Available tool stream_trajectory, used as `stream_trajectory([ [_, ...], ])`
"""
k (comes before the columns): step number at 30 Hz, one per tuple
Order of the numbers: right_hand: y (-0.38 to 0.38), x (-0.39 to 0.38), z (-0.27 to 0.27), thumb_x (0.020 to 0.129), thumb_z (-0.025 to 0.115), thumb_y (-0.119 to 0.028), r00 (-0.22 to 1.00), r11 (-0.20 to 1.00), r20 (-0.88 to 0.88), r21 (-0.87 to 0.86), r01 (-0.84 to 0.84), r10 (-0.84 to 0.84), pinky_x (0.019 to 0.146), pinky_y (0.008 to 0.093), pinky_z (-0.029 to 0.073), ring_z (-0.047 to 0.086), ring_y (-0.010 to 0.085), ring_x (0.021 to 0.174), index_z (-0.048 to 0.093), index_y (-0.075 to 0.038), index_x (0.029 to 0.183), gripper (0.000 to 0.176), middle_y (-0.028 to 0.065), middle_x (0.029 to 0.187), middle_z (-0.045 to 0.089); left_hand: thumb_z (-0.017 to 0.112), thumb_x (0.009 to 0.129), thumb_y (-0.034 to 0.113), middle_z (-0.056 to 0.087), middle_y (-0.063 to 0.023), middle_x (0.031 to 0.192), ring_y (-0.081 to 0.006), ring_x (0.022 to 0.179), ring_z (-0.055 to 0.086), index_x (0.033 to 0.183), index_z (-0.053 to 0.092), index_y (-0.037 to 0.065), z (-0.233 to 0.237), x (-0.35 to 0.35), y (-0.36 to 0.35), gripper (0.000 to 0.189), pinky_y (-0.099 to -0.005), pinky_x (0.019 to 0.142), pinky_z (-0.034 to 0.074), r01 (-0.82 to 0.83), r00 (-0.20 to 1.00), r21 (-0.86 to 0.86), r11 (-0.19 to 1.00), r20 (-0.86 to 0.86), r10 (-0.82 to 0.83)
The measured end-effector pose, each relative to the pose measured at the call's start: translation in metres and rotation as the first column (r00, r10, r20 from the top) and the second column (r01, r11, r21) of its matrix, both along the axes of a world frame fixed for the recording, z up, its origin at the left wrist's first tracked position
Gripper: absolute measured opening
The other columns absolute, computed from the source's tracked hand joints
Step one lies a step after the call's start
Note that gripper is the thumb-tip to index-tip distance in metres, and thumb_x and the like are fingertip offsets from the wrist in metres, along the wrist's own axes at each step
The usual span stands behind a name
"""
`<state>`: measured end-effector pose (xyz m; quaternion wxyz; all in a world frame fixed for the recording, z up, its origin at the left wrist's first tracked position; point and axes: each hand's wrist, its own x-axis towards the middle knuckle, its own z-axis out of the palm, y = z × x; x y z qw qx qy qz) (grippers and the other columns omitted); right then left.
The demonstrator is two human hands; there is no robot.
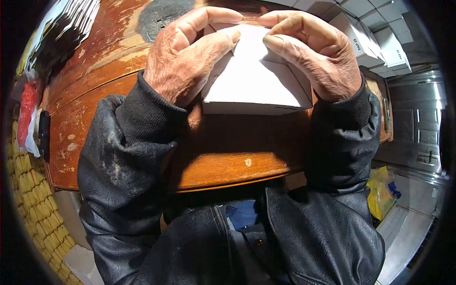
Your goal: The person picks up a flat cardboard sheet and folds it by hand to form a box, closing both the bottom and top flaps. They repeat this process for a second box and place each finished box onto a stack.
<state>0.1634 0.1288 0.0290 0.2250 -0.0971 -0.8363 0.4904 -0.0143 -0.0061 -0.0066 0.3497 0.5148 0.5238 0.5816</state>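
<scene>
A white cardboard box (251,88) sits on the wooden table right in front of me, its near side low and facing me. My left hand (183,57) is curled round its far left part, thumb on the top and forefinger at the far edge. At the far right, my right hand (316,54) pinches the card in the same way, thumb and fingers drawn together. The fingertips of both hands come close to each other at the back edge. Glare on the white card and my fingers hide the exact fold there.
The worn wooden table (223,168) has a dark round patch (161,21) at the back. White boxes (365,47) are stacked at the right. A pile of flat white sheets (71,19) lies back left. A red plastic bag (28,107) and a yellow bag (380,190) flank the table.
</scene>
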Motion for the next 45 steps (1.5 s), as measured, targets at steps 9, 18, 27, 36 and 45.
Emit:
stream_trajectory([
  [9,0.005,0.003,0.002,0.085,0.067,-0.017,0.985,0.994,0.159,0.092,0.053,-0.067,0.087,0.0297,0.051,0.063,0.0185,0.094,0.059,-0.002,0.109,0.030,0.0104,0.100,0.064,0.055,0.087,0.011,0.061,-0.0102,0.106,-0.0096,0.088,0.058,0.124,0.050,0.000,0.002,0.001,-0.001,0.039,-0.0221,0.081,0.050,0.008,1.000,0.008,1.000,-0.016,-0.008],
  [18,-0.004,0.007,0.008,0.068,0.081,-0.033,0.989,0.925,0.015,0.353,-0.143,0.148,0.093,0.0397,0.044,0.053,0.0303,0.109,0.045,0.000,0.127,0.077,0.0172,0.119,0.053,0.047,0.081,0.003,0.057,-0.0138,0.112,-0.0183,0.101,0.055,0.123,0.047,-0.006,0.014,0.005,0.001,0.043,-0.0269,0.088,0.043,-0.042,0.998,-0.026,0.999,0.038,0.043],
  [27,-0.019,0.026,0.026,0.060,0.080,-0.033,0.965,0.777,0.260,0.616,-0.130,-0.045,0.087,0.0464,0.043,0.051,0.0383,0.102,0.047,-0.001,0.118,0.074,0.0231,0.110,0.050,0.050,0.087,0.004,0.053,-0.0123,0.116,-0.0180,0.109,0.051,0.131,0.041,-0.003,0.001,-0.001,0.003,0.045,-0.0294,0.095,0.040,-0.029,0.977,0.047,0.998,0.214,0.019],
  [36,0.045,0.057,0.031,0.071,0.069,-0.057,0.862,0.545,0.012,0.779,0.309,-0.506,0.092,0.0428,0.043,0.053,0.0356,0.102,0.048,0.010,0.118,0.084,0.0251,0.104,0.055,0.059,0.089,0.019,0.058,-0.0072,0.113,-0.0154,0.103,0.055,0.129,0.048,0.004,0.003,-0.003,0.004,0.044,-0.0266,0.085,0.046,-0.157,0.941,-0.128,0.979,0.280,0.188],
  [45,0.076,0.060,0.014,0.064,0.079,-0.041,0.561,0.158,-0.266,0.789,0.594,-0.784,0.085,0.0415,0.044,0.055,0.0344,0.095,0.061,-0.004,0.104,0.058,0.0166,0.101,0.059,0.054,0.079,-0.014,0.050,-0.0204,0.122,-0.0263,0.096,0.060,0.121,0.051,0.003,-0.010,-0.025,0.007,0.046,-0.0340,0.079,0.052,0.120,0.676,0.339,0.933,-0.716,0.173],
])
